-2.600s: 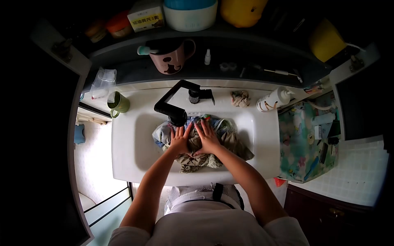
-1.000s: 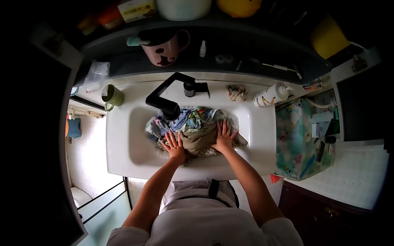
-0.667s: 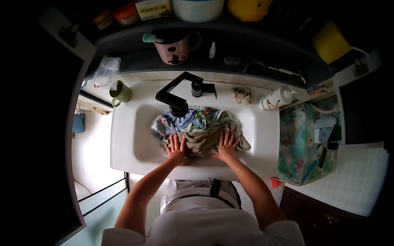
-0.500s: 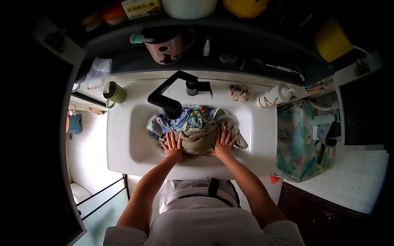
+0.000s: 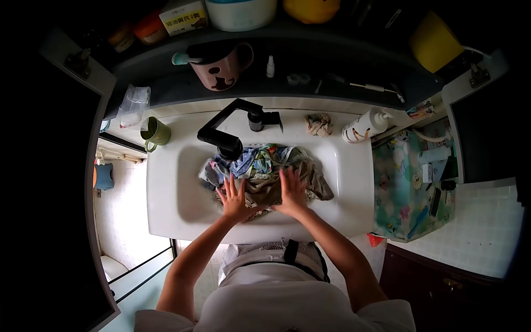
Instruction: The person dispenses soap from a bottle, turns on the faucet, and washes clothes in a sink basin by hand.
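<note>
A heap of wet-looking clothes lies in the white sink [image 5: 191, 207]. At its front is a brown garment [image 5: 263, 191]; blue and patterned cloth [image 5: 243, 164] shows behind it. My left hand [image 5: 234, 202] rests at the front left of the heap, palm down with fingers spread. My right hand [image 5: 291, 193] is over the brown garment, its fingers apart and slightly blurred. Neither hand grips any cloth. Above the back left of the heap hangs the spout of the black faucet [image 5: 221, 135].
On the sink's rim stand a green mug [image 5: 156, 133], a crumpled cloth [image 5: 319, 125] and a white pump bottle [image 5: 365, 126]. A dark shelf above holds a pink mug [image 5: 217, 72] and a small white bottle [image 5: 270, 67]. Open cabinet doors flank both sides.
My right hand has moved left toward my left hand, over the brown garment. That garment looks flatter and more spread to the right. The view has shifted slightly.
</note>
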### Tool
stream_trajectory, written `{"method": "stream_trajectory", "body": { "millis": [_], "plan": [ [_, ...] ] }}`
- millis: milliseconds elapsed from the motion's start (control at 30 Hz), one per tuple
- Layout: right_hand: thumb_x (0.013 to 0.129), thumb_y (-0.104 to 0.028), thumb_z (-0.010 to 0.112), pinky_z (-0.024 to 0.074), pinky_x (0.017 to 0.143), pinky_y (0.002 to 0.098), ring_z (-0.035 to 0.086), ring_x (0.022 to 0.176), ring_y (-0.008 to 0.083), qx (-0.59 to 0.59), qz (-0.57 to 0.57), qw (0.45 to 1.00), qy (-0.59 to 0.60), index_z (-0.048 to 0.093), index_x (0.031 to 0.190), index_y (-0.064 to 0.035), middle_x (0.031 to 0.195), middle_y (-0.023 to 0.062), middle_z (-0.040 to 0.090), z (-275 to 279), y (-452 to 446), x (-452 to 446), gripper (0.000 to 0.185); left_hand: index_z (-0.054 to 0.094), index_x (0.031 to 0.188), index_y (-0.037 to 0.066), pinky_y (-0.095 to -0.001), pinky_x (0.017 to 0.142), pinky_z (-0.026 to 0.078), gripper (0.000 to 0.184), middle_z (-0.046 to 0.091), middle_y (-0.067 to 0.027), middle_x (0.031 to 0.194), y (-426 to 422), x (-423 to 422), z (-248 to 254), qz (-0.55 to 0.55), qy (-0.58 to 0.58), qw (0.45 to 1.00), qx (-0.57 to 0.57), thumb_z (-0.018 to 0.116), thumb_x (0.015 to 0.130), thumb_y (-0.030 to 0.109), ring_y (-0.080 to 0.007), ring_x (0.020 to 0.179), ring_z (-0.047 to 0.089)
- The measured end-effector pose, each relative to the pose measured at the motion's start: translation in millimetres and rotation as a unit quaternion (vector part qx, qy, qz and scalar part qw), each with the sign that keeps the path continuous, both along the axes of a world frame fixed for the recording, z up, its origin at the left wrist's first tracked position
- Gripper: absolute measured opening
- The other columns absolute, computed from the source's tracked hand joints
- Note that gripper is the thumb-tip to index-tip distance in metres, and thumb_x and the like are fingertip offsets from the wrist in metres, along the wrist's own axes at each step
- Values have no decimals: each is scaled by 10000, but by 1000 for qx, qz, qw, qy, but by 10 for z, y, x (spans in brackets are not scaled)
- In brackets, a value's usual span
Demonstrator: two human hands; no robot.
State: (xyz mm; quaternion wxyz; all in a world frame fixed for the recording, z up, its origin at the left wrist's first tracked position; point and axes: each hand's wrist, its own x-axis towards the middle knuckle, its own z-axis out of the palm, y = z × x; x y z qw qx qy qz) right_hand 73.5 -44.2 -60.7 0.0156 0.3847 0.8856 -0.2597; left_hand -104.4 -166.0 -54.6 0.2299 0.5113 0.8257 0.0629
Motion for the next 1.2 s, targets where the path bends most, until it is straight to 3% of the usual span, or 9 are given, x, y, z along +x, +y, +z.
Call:
{"method": "stream_trajectory", "body": {
  "millis": [100,300,367,567,700,833,867,1133,1200],
  "plan": [
    [529,-477,843,143,1014,696,87,1375,466,50,71,995,55,9,1479,-145,1503,245,55,13,54,-303,1306,79,1488,193,-658,1048,8,1354,-1,-257,1508,296,-93,270,-52,41,997,48,736,433,728,-421,1400,-16],
    [436,-536,852,48,1049,677,-34,1394,424,81,92,966,-226,-157,1452,-107,1507,252,-24,-435,30,-594,1495,21,1487,149,-667,1042,15,1514,-98,-316,1482,505,-105,-340,-130,122,979,-102,758,298,726,-464,1381,-89],
    [563,-503,805,10,1048,680,-47,1396,418,23,106,954,-280,-133,1461,-120,1511,243,-37,-206,85,-670,1353,23,1487,147,-685,1030,14,1501,-101,-318,1480,542,-79,-407,-131,126,974,-134,737,311,749,-488,1369,-100],
    [789,-380,638,-32,1029,702,-42,1400,408,163,55,950,-262,-66,1476,-146,1521,219,-34,-710,-8,-690,1011,1,1487,150,-694,1022,-1,1477,-105,-318,1479,645,28,-435,-104,187,962,-168,713,350,768,-499,1362,-108],
    [641,-373,776,37,1079,638,47,1406,380,116,66,978,-160,-13,1485,-176,1518,210,58,-448,16,-531,1172,-3,1487,140,-668,1043,3,1470,-87,-320,1480,547,-43,-284,-121,142,977,-102,722,364,752,-493,1368,-92],
    [547,-428,838,66,1107,570,78,1412,347,108,77,989,-70,10,1488,-223,1512,185,135,-231,-36,-158,1270,37,1492,223,-662,1045,10,1359,-71,-283,1499,201,-162,-278,-128,77,988,20,733,439,728,-405,1403,-76],
    [541,-462,839,65,1102,584,90,1413,334,121,63,990,-19,53,1488,-247,1509,172,165,-355,-25,-43,1249,29,1482,327,-680,1030,-5,1297,-98,-224,1519,148,-175,-222,-96,58,992,-51,715,460,735,-353,1415,-88],
    [420,-728,738,-24,990,740,-85,1410,354,150,62,974,-160,-43,1485,-176,1534,165,-55,-474,29,50,1431,-51,1483,242,-720,995,33,1390,-168,-250,1496,194,-253,-199,-119,38,980,-154,737,445,727,-415,1390,-138],
    [604,-611,712,-26,989,742,-87,1409,358,58,68,970,-227,-37,1486,-176,1533,168,-62,-282,77,-57,1237,-106,1473,268,-738,977,23,1426,-167,-255,1494,250,-285,-167,-135,20,972,-193,756,426,708,-442,1380,-141]
  ]
}}
